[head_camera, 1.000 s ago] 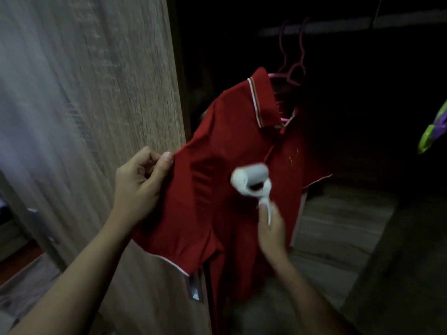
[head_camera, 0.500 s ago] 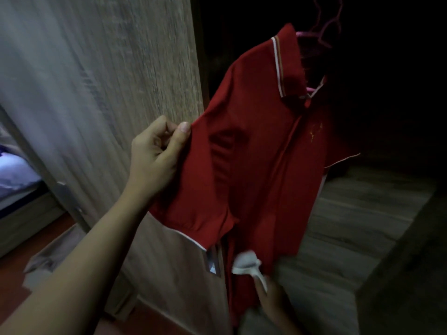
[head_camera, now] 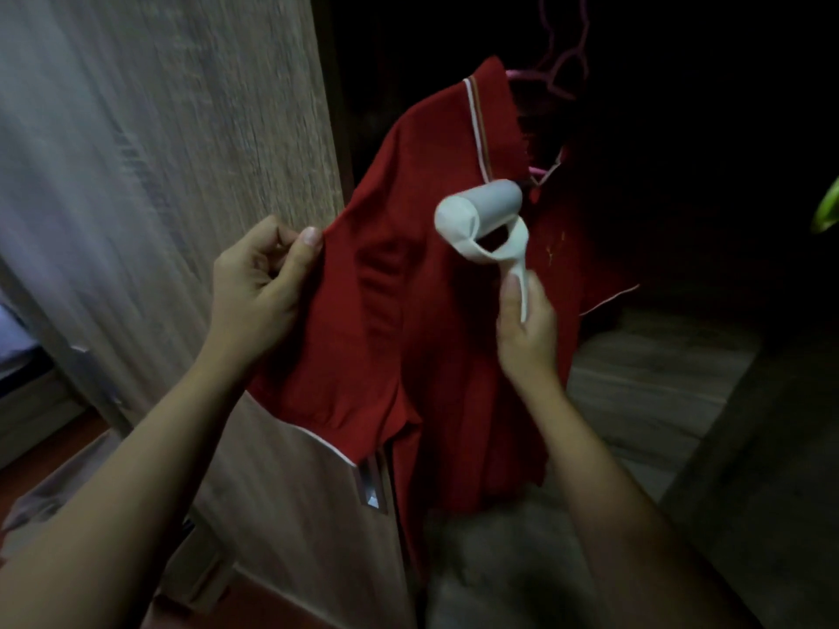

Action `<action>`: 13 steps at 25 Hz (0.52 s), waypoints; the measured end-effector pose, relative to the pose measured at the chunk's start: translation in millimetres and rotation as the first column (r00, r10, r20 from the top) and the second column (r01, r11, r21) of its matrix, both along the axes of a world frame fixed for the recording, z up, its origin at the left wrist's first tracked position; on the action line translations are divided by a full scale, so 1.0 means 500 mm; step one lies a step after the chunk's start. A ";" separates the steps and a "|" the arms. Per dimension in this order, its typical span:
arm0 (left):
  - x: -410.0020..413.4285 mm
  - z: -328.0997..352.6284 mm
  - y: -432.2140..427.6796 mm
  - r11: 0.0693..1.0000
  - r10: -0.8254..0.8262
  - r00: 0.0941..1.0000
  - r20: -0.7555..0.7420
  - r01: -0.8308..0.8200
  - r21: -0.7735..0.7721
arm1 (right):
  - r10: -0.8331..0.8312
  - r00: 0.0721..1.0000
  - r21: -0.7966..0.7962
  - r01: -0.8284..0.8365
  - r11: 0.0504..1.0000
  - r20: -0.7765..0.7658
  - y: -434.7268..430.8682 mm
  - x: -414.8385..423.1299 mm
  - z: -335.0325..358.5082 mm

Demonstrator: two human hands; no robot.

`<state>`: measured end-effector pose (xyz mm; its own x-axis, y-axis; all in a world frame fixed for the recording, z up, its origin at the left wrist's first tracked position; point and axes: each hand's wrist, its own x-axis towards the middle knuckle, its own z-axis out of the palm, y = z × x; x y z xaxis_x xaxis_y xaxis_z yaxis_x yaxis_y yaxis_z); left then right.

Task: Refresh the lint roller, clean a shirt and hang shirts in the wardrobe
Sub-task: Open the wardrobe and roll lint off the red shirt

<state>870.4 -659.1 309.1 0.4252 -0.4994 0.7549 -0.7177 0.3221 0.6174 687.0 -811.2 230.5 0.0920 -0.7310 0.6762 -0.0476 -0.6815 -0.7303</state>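
While the shirt (head_camera: 408, 320) hangs on a pink hanger (head_camera: 563, 72) in the wardrobe (head_camera: 658, 388), the lint roller (head_camera: 481, 215) touches its chest.
Left hand (head_camera: 259, 288) pinches the sleeve; right hand (head_camera: 526, 329) grips the roller's handle.

A pale wood-grain wardrobe door (head_camera: 181, 129) fills the left, a small metal handle (head_camera: 370, 490) low on its right edge. Beyond, the wardrobe interior (head_camera: 703, 106) is dark — only its grey-brown base board (head_camera: 635, 392) shows. Reddish floor (head_camera: 27, 474) at lower left.
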 end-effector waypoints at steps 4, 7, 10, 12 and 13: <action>-0.002 0.001 0.001 1.000 -0.006 1.000 -0.020 0.006 0.017 | 0.094 0.976 0.218 -0.050 0.975 -0.197 0.065 0.015 -0.167; -0.006 0.002 0.004 1.000 -0.014 1.000 -0.015 0.014 0.009 | 0.178 0.913 0.432 -0.002 0.902 -0.366 0.141 -0.008 -0.320; -0.010 0.004 0.005 1.000 -0.008 1.000 0.008 0.008 0.001 | 0.137 0.930 0.471 0.044 0.881 -0.342 0.096 -0.019 -0.305; -0.006 0.004 0.005 1.000 0.011 1.000 0.019 -0.012 0.008 | 0.032 0.945 0.424 0.116 0.898 -0.326 0.020 -0.024 -0.208; -0.003 0.003 0.004 1.000 0.018 1.000 0.025 -0.019 0.010 | -0.018 0.950 0.391 0.145 0.909 -0.311 -0.021 -0.032 -0.146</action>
